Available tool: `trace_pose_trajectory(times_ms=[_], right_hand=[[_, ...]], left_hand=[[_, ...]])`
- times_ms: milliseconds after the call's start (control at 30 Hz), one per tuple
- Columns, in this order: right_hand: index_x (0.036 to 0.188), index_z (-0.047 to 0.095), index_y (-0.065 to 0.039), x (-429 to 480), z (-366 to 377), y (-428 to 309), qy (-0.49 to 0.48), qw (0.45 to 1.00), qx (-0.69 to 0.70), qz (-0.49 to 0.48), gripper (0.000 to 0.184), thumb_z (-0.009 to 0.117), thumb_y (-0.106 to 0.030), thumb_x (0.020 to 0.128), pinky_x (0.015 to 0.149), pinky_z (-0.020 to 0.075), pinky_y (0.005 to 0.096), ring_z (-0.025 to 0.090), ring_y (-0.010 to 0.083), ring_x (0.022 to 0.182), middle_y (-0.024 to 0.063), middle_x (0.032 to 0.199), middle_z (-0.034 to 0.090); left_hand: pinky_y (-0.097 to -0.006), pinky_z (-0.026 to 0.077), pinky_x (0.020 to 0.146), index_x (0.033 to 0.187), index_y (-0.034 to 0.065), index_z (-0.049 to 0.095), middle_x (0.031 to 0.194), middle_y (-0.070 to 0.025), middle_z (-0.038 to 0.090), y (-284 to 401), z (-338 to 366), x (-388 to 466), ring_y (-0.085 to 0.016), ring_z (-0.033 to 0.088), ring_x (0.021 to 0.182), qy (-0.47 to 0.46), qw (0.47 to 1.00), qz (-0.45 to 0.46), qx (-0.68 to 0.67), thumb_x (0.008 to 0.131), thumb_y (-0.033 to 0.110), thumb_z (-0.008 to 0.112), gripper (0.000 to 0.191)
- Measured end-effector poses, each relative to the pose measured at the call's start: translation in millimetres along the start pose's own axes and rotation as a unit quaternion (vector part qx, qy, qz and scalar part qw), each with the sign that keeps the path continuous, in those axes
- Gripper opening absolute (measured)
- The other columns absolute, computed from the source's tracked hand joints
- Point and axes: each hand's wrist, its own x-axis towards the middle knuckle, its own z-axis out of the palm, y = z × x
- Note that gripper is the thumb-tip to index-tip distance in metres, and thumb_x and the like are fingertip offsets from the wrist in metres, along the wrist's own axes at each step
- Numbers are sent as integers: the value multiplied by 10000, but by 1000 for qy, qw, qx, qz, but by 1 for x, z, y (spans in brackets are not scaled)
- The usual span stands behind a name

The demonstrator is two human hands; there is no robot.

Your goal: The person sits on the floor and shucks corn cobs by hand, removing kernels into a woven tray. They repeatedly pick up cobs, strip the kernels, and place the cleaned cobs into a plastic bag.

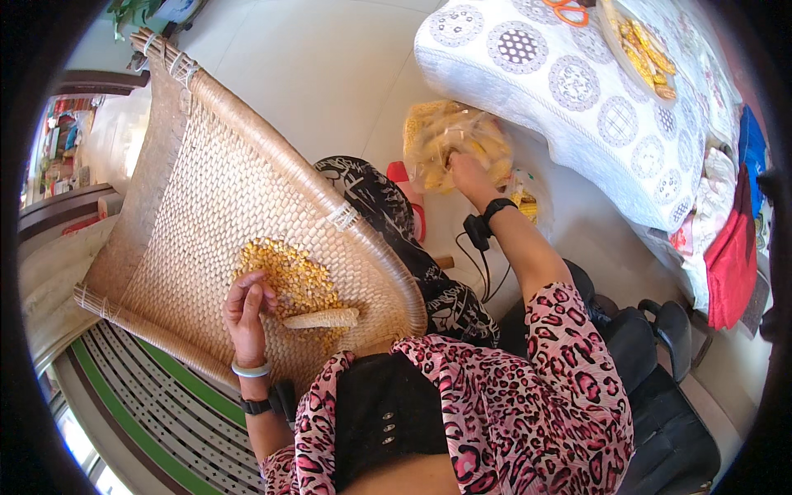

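Observation:
A wide woven winnowing basket (204,204) rests across my lap, its curved rim toward my body. In it lies a heap of yellow corn kernels (297,272), with one bare corncob (322,318) along its near side. My left hand (249,303) is at the heap's left edge, fingers loosely bent and thumb apart, with nothing visible in it. My right hand (467,173) reaches out to a clear plastic bag (482,139) of corn ears on the floor. Its curled fingers grip the crinkled plastic; their tips are hidden, and the bag is blurred.
A second bag with corn (526,204) lies beside the first. On the patterned bed cover (572,83) sit a bowl of corn ears (643,55) and orange-handled scissors (569,11). A black cable (486,272) hangs from my right wrist. A black leather seat (662,427) stands at right.

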Motion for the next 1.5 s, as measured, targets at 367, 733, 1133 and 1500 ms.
trace_pose_trajectory(times_ms=[367, 733, 1133, 1500], right_hand=[[1049, 790, -107, 3, 15, 44, -79, 931, -332, -132, 222, 628, -160, 907, 963, 490, 431, 659, 285, 1118, 100, 1033, 739], [1235, 713, -116, -78, -179, -36, 200, 955, -131, -173, 388, 760, -165, 854, 951, 474, 448, 603, 299, 1118, 91, 1139, 658], [1280, 705, -65, -156, -222, -331, 37, 813, -41, -579, 523, 818, -71, 769, 916, 512, 421, 630, 293, 1031, 100, 1128, 651], [1102, 641, -27, -160, -135, -361, -175, 884, -92, -424, 286, 775, -210, 928, 708, 604, 460, 718, 349, 819, 189, 988, 700]], left_hand=[[-228, 464, 688, 1239, 47, 686, 879, -8, 664, 6, 1, -4, -88, 584, 767, -5, 1000, -7, -5, 1075, 149, 585, 218], [-250, 481, 712, 1255, 18, 669, 921, -18, 656, 18, 2, -4, -102, 581, 793, -24, 993, 99, -57, 1063, 92, 600, 216], [-355, 546, 931, 1379, 30, 632, 1182, -110, 710, 16, -9, -5, -207, 675, 1071, -102, 921, 375, 32, 976, 252, 736, 472], [-277, 508, 881, 1374, 30, 542, 1104, -30, 633, 19, -16, -16, -103, 589, 1012, -40, 970, 235, -46, 997, 236, 734, 470]])
